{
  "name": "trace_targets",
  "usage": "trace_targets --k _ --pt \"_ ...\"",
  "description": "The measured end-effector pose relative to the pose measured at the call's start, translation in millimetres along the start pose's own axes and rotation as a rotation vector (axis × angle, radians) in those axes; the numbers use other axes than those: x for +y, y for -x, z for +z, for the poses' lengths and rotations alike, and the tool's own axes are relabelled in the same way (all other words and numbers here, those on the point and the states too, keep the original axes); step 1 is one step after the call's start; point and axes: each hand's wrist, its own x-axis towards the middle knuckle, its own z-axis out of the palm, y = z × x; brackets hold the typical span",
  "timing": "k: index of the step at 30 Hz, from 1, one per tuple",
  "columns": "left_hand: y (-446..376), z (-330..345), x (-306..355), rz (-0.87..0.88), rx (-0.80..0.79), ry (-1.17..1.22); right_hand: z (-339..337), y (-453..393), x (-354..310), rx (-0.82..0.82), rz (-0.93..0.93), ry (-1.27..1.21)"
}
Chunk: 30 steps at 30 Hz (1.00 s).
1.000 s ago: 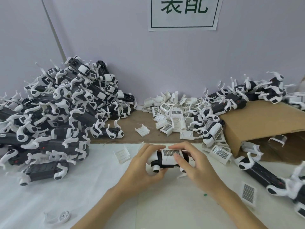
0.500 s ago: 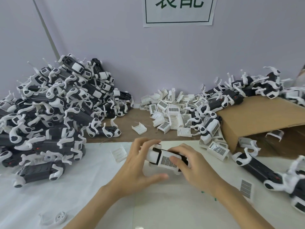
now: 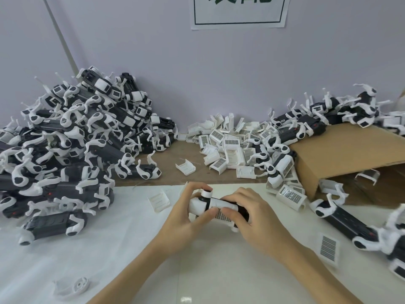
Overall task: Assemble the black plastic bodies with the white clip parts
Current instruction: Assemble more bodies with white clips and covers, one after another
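Note:
A black plastic body (image 3: 219,209) with white end parts and a white slotted clip on its near side is held above the white mat between both hands. My left hand (image 3: 188,218) grips its left white end, thumb on the clip's lower edge. My right hand (image 3: 252,218) curls over the right half, fingertips pressing the clip. The body's right end is hidden under my right hand.
A big heap of finished black-and-white units (image 3: 72,148) fills the left. Loose white clips (image 3: 228,141) lie at centre back. A cardboard box (image 3: 346,154) lies on its side at right, with more units (image 3: 341,218) beside it. A barcode sticker (image 3: 328,249) and a white round part (image 3: 74,286) lie on the mat.
The body has been rolled toward me in both hands, so the clip's slotted face has gone from the top to the near side. My right fingers have shifted onto the clip.

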Motion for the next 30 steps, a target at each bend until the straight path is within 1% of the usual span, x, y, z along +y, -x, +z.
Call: trace_targets --k 3,4,6,8,9,11,12,13,15,19,22,24,27,30 --pt "-2.2 4.6 5.7 -0.027 0.153 0.124 -2.8 0.9 -4.9 -0.013 -0.003 -0.101" --pt "-2.5 6.4 8.9 -0.061 0.205 0.177 -2.6 2.2 -7.0 -0.023 -0.041 -0.097" --pt "-3.1 8.0 12.0 -0.146 0.254 0.211 0.7 4.6 -9.2 -0.024 -0.124 0.009" --pt "-2.4 6.3 11.2 -0.178 0.244 0.123 2.6 4.7 -9.9 0.026 -0.141 0.098" --pt "-1.3 3.5 8.8 -0.144 0.235 0.023 2.4 4.4 -9.2 0.06 -0.131 0.087" --pt "0.2 -3.4 5.5 -0.002 0.202 -0.22 1.1 2.8 -6.0 0.099 -0.083 -0.029" --pt "0.5 -5.7 5.1 0.073 0.155 -0.296 0.6 1.7 -4.5 0.103 -0.057 -0.097" --pt "0.3 -6.1 4.9 0.127 0.105 -0.31 0.4 0.9 -3.3 0.098 -0.037 -0.138" --pt "-0.5 -3.0 3.5 0.14 0.054 -0.242 1.7 0.8 -2.7 0.076 -0.017 -0.128" --pt "0.9 3.8 0.5 0.083 0.148 -0.21 4.1 4.7 -6.8 0.083 -0.013 0.024" --pt "0.5 4.5 2.0 0.113 0.173 -0.232 0.9 4.2 -11.4 0.104 -0.024 0.136" --pt "0.0 5.6 2.7 0.146 0.196 -0.251 -1.9 2.8 -12.7 0.113 -0.023 0.165" --pt "-0.7 7.2 5.2 0.178 0.253 -0.26 -2.5 2.1 -12.3 0.101 0.009 0.098" --pt "0.7 9.1 12.2 0.137 0.259 -0.129 1.8 2.4 -7.8 0.07 0.051 -0.022"
